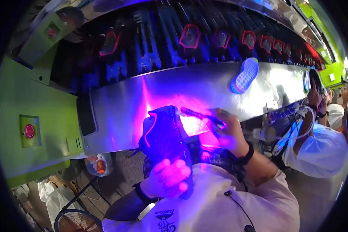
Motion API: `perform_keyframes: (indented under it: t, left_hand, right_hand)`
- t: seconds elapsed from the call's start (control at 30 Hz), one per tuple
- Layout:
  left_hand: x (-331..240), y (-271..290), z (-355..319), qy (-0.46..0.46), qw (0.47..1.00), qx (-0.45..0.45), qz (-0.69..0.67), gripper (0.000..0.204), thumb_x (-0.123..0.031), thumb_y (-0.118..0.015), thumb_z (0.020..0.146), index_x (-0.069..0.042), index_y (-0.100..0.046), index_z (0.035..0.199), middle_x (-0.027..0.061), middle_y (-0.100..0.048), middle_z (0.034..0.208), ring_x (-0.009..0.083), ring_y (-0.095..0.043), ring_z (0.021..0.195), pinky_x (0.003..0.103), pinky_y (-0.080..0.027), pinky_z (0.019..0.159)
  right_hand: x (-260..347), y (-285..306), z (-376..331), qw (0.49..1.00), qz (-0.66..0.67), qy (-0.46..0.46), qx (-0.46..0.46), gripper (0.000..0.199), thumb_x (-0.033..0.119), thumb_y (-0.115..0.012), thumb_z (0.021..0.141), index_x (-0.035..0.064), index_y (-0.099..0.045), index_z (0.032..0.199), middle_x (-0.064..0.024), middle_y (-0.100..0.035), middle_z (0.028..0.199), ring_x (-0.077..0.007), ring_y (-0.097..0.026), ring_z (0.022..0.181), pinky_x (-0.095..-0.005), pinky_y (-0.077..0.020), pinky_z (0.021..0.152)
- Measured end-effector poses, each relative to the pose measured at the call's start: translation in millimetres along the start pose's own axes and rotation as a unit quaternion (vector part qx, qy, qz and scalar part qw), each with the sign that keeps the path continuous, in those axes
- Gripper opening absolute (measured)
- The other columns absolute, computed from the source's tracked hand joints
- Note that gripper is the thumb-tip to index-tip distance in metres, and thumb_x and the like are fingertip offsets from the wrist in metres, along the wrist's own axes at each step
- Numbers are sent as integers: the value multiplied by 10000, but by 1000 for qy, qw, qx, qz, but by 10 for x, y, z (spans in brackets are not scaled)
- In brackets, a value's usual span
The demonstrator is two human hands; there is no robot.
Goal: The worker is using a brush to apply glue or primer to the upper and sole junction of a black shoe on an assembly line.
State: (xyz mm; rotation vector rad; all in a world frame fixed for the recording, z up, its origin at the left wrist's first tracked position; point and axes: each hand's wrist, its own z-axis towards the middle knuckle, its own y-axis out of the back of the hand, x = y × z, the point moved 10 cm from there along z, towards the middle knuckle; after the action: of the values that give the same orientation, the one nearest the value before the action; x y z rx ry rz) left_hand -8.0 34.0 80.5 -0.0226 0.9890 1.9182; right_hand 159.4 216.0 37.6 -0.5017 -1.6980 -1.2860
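Note:
Under violet-pink light, a dark shoe upper (167, 131) stands tilted in front of me, with a glowing pink line curving along its left side. My left hand (168, 178) is closed around its lower end, close to my body. To the right of the upper, my right hand (227, 129) grips a slim dark brush-like tool (197, 113). The tool's tip points left toward the top of the upper and looks apart from it. Blur hides the exact kind of tool and some of the right fingers.
A metal bench (116, 100) spans the front, with a pale shoe sole (245, 76) on it. Behind runs a dark rack or conveyor with several pink-outlined shoe parts (190, 36). A green cabinet with a red button (29, 130) stands left, a fan (78, 222) below. Co-workers (311, 149) sit right.

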Motion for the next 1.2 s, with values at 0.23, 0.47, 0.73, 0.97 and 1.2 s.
perform_keyframes:
  t: [0.23,0.47,0.73,0.97,1.2]
  left_hand:
    - [-242,-307,-289,-87,992,43,80,516,-277,-577,964,-342,-456,1462,-100,-524,1508,128,-507,1393,464,-299,1202]
    - [-307,-335,-181,-171,972,129,92,585,-303,-490,996,-332,-358,1566,-82,-378,1652,152,-373,1517,497,-216,1239]
    - [-311,-288,-89,-146,981,118,47,615,-367,-676,977,-383,-413,1532,-119,-429,1612,160,-387,1504,508,-176,1270]
    - [-311,-283,-184,-114,990,49,73,1002,-228,-881,788,-348,-310,1603,-106,-429,1598,185,-375,1511,520,-200,1267]
    - [-318,-260,-209,-80,991,51,90,1089,-262,-876,798,-317,-195,1645,-21,-304,1684,240,-316,1551,548,-196,1260]
  right_hand:
    - [-103,-31,326,999,-37,-1,-36,319,74,-699,942,-3,-705,1251,-156,-739,1132,-226,-707,1017,-344,-535,906]
    - [-155,-59,263,998,30,-46,32,334,87,-705,957,-1,-703,1280,-159,-765,1096,-158,-704,977,-316,-547,866]
    - [-311,-176,-117,981,126,-146,23,309,67,-703,987,13,-711,1291,-97,-770,1091,-113,-675,953,-276,-538,832]
    - [-181,-309,-418,967,210,-141,20,349,65,-691,990,67,-700,1339,-87,-750,1186,-111,-653,980,-281,-515,881]
    - [-153,-224,-681,977,186,-88,52,326,60,-715,966,48,-723,1291,-116,-766,1185,-147,-690,1000,-299,-548,874]
